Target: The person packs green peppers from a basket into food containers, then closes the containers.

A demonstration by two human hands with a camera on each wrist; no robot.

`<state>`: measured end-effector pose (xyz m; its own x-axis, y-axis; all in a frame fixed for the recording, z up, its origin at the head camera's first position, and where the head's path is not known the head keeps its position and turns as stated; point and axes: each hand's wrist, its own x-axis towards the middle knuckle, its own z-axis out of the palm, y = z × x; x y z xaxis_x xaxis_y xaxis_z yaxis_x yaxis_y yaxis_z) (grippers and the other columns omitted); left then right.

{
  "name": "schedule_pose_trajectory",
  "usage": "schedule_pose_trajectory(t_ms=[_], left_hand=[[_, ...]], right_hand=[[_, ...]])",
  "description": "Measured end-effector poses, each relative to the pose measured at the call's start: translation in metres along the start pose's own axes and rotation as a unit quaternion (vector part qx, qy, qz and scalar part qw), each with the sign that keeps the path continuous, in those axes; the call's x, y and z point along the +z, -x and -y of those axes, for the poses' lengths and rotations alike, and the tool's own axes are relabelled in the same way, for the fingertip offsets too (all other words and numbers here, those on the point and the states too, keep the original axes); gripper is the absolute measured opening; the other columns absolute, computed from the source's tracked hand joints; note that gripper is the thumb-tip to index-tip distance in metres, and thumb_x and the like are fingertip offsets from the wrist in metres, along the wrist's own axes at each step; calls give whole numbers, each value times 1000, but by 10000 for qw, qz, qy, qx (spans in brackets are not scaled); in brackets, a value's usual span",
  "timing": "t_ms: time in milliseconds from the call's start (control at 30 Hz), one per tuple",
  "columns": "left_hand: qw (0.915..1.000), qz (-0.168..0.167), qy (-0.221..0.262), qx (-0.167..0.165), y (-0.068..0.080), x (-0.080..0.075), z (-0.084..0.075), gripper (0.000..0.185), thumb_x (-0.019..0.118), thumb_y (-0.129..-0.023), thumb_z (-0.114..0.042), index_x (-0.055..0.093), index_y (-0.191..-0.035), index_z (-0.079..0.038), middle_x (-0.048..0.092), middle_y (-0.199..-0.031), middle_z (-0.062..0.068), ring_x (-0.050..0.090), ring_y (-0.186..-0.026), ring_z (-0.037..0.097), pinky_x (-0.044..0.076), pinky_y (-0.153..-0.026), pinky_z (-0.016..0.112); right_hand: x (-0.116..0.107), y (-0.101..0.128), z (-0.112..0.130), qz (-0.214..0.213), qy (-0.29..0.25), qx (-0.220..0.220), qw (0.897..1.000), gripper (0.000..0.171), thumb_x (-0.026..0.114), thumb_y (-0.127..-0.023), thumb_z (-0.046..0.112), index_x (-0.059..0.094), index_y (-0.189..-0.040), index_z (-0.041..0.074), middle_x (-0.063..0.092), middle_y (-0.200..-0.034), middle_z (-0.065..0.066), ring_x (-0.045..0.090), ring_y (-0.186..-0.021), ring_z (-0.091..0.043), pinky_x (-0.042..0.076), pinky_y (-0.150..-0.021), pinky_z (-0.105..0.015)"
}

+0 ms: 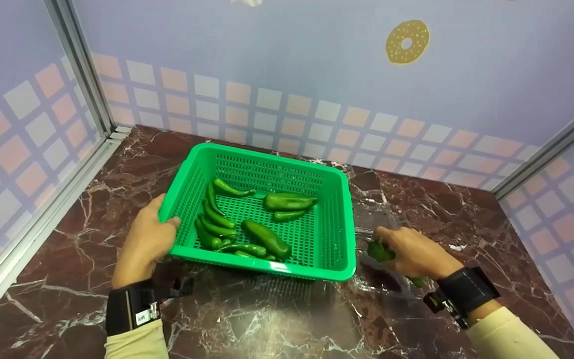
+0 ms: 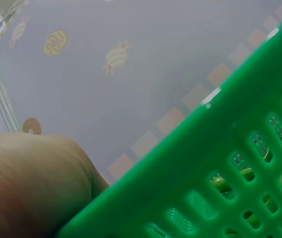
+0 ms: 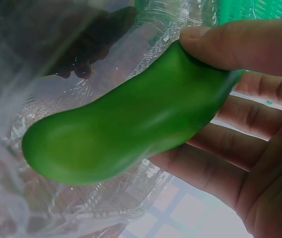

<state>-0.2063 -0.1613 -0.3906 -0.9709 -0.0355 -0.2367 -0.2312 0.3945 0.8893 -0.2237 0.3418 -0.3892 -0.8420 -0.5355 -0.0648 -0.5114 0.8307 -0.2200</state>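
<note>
A green plastic basket (image 1: 337, 219) stands on the marble table and holds several green peppers (image 1: 267, 238). My left hand (image 1: 146, 240) grips the basket's near left rim (image 2: 190, 158), thumb over the edge. To the right of the basket my right hand (image 1: 411, 249) holds one green pepper (image 1: 379, 252) between thumb and fingers. In the right wrist view that pepper (image 3: 131, 119) fills the frame, just above a clear plastic bag (image 3: 56, 89) lying on the table.
The clear plastic bag (image 1: 376, 279) lies on the dark red marble top (image 1: 267, 324) beside the basket's right side. Tiled walls (image 1: 287, 75) close the table in at the back, left and right. Metal corner posts (image 1: 77, 65) stand at the corners.
</note>
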Motion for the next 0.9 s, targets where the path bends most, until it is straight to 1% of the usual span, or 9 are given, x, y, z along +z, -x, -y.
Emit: schedule_pose_trajectory(t_ms=[133,267,333,433,533,567,700,800,900], left_hand=[[10000,13,-55,-19,0,0,-1,74,42,-109,-13,-3,-168,-7,13,-173,25,20,-157,47,21,-125,66],[9999,62,-78,-39,0,-1,0,74,41,-109,-14,-4,-168,-8,7,-174,25,15,-158,48,20,-125,67],[9999,97,-53,-40,0,-1,0,74,41,-110,-13,-5,-168,-7,8,-173,26,18,-157,48,23,-123,66],[10000,76,12,17,1,0,0,73,40,-110,-12,-3,-168,-6,19,-170,29,32,-149,45,31,-119,61],[10000,30,53,46,1,1,0,72,40,-109,-12,-1,-168,-6,26,-167,29,37,-143,42,33,-117,59],[10000,12,71,54,1,1,0,72,40,-109,-12,-1,-168,-6,27,-167,29,37,-143,41,33,-117,58],[10000,49,31,30,1,0,0,73,40,-109,-13,-3,-168,-6,18,-171,28,30,-150,44,29,-120,61],[10000,82,5,-3,1,-1,0,73,40,-110,-14,-4,-168,-6,13,-172,28,28,-152,46,28,-120,63],[10000,67,27,-13,0,-1,0,73,40,-110,-14,-4,-168,-7,15,-172,27,28,-152,46,28,-120,63]], right_hand=[[1,0,1,96,-108,64,9999,27,85,-86,24,62,-97,16,60,-73,6,51,-58,-5,45,-50,-22],[2,0,1,78,-78,34,9999,27,86,-85,22,61,-95,16,60,-73,6,51,-59,-5,45,-51,-21],[3,0,0,32,2,-28,10000,28,86,-83,19,62,-97,15,61,-75,6,52,-60,-5,46,-53,-21],[4,1,0,2,41,-86,10000,29,86,-82,14,64,-100,15,64,-78,4,54,-63,-5,47,-55,-21],[6,1,-1,48,60,-30,10000,29,86,-81,12,65,-101,15,66,-79,4,55,-64,-5,48,-55,-21],[7,1,-1,59,72,-4,10000,30,86,-81,12,65,-102,15,66,-80,4,56,-64,-5,48,-55,-21],[9,1,-1,113,144,114,9998,34,85,-78,10,67,-107,14,66,-80,4,56,-63,-6,49,-56,-22],[10,0,-1,146,178,137,9996,35,86,-77,10,67,-107,14,67,-79,4,56,-63,-6,50,-56,-23],[11,0,-1,177,189,105,9996,35,86,-78,9,66,-106,13,68,-80,4,57,-63,-5,50,-56,-22]])
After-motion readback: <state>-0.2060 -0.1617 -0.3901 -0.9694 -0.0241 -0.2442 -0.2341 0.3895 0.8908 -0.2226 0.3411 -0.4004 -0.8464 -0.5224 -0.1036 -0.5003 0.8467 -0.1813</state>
